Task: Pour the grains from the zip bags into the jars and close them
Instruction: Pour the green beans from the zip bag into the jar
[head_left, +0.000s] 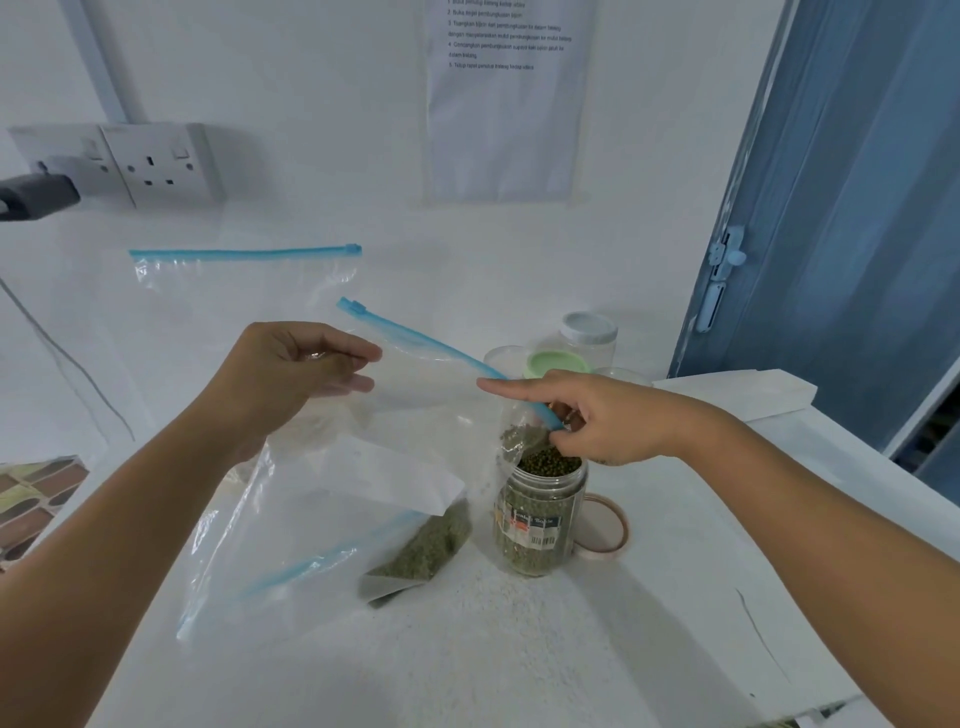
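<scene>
Looks like a staged recording corner in a home or small office, hard to say which: white desk (571, 649) against a white wall, double wall socket (156, 163), printed instruction sheet (506, 98) taped up, blue folding door (831, 208) at right.

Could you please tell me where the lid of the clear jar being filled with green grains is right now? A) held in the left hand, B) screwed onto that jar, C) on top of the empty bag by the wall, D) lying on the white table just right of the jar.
D: the clear plastic jar of green grains stands open-mouthed, and a round pinkish lid lies on the white table beside it.
</scene>
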